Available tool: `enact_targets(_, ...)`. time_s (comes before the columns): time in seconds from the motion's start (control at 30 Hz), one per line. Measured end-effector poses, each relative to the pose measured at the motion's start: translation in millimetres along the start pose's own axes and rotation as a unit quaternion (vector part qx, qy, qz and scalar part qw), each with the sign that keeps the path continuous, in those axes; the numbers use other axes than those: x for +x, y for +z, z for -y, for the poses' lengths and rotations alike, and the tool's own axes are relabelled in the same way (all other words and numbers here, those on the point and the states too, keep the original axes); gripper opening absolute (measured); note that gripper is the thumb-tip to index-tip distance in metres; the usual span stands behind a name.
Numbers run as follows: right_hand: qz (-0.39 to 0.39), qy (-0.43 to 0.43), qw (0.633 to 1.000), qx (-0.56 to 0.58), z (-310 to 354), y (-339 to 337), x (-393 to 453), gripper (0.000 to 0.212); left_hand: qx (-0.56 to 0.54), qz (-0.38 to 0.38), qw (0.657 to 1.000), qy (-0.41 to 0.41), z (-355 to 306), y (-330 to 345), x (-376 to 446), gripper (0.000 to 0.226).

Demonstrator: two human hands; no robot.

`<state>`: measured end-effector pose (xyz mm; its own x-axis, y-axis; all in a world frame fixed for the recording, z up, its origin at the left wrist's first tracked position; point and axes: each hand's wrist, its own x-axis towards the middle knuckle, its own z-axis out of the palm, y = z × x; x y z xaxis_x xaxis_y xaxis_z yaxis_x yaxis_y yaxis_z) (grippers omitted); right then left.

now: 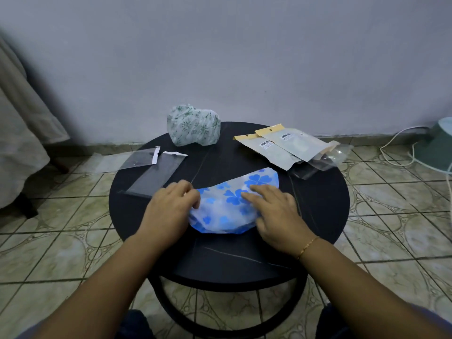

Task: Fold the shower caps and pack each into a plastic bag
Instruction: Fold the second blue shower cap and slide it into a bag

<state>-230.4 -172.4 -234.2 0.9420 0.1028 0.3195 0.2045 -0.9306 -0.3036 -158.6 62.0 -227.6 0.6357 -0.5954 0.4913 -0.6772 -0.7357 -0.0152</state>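
The blue-flowered shower cap lay flattened into a half-moon on the near middle of the round black worktop, its long axis running from the near left up to the far right. Both hands were on it and apart: the left hand held the near-left end with bent fingers, though I could not tell whether it pinched the edge or only pressed, and the right hand pressed flat with straight fingers on the middle. The far-right end was free, nearer to the right hand, so I judged the next fold would bring it inward. Empty clear bags lay just beside the left hand; a green-patterned cap and packed bags lay farther back.
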Motion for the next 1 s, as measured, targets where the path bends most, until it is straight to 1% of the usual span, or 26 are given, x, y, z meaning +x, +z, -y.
enact_targets(0.1, 0.071, -0.006, 0.996, 0.048, 18, 1, -4, 0.073, 0.050, 0.011, 0.998, 0.031, -15, 2, -6, 0.018)
enact_targets(0.17, 0.099, -0.012, 0.994, 0.043, 21, 3, -4, 0.072, 0.050, 0.033, 0.997, 0.041, -19, -2, -8, 0.025)
enact_targets(0.2, 0.105, -0.013, 0.994, 0.037, 20, 3, -4, 0.063, 0.046, 0.054, 0.997, 0.043, -18, -4, -9, 0.029)
enact_targets(0.27, 0.128, 0.001, 0.991, 0.026, 16, 2, -1, 0.038, 0.028, 0.118, 0.992, 0.047, -17, -11, -12, 0.036)
enact_targets(0.33, 0.140, 0.021, 0.990, 0.008, 12, 2, -1, 0.036, -0.003, 0.178, 0.982, 0.055, -19, -18, -13, 0.049)
enact_targets(0.4, 0.114, 0.014, 0.993, -0.026, 11, 1, -2, 0.038, -0.049, 0.217, 0.973, 0.054, -23, -25, -12, 0.057)
enact_targets(0.47, 0.063, 0.008, 0.997, -0.045, 12, 1, -4, 0.039, -0.095, 0.239, 0.966, 0.041, -26, -27, -12, 0.059)
enact_targets(0.5, 0.047, 0.022, 0.998, -0.047, 12, 1, -4, 0.038, -0.111, 0.239, 0.964, 0.037, -27, -28, -12, 0.060)
enact_targets(0.57, 0.030, 0.086, 0.995, -0.031, 11, 2, -4, 0.041, -0.123, 0.234, 0.964, 0.004, -26, -26, -14, 0.058)
enact_targets(0.63, 0.004, 0.172, 0.983, 0.060, 8, 2, -2, 0.043, -0.114, 0.205, 0.972, -0.032, -26, -24, -16, 0.054)
enact_targets(0.7, -0.045, 0.240, 0.948, 0.206, 6, -2, 1, 0.042, -0.108, 0.167, 0.978, -0.059, -28, -24, -15, 0.043)
enact_targets(0.73, -0.063, 0.263, 0.926, 0.265, 4, -3, 3, 0.043, -0.112, 0.152, 0.979, -0.071, -30, -24, -14, 0.037)
enact_targets(0.77, -0.073, 0.277, 0.911, 0.297, 3, -4, 3, 0.042, -0.115, 0.138, 0.980, -0.082, -33, -23, -13, 0.035)
enact_targets(0.8, -0.079, 0.275, 0.913, 0.291, 2, -3, 3, 0.041, -0.111, 0.128, 0.982, -0.089, -35, -22, -13, 0.037)
enact_targets(0.83, -0.092, 0.256, 0.930, 0.250, 2, -2, 1, 0.039, -0.100, 0.118, 0.984, -0.087, -38, -21, -13, 0.039)
enact_targets(0.87, -0.114, 0.218, 0.950, 0.190, 4, -2, -1, 0.036, -0.088, 0.108, 0.987, -0.074, -41, -19, -13, 0.040)
enact_targets(0.93, -0.151, 0.104, 0.978, 0.100, 11, -4, -6, 0.040, -0.066, 0.095, 0.992, -0.041, -50, -15, -14, 0.038)
enact_targets(0.97, -0.144, 0.045, 0.985, 0.082, 14, -5, -8, 0.044, -0.044, 0.089, 0.995, -0.024, -54, -12, -15, 0.036)
enact_targets(1.0, -0.109, -0.003, 0.991, 0.080, 16, -6, -10, 0.046, -0.020, 0.084, 0.996, -0.009, -58, -10, -14, 0.034)
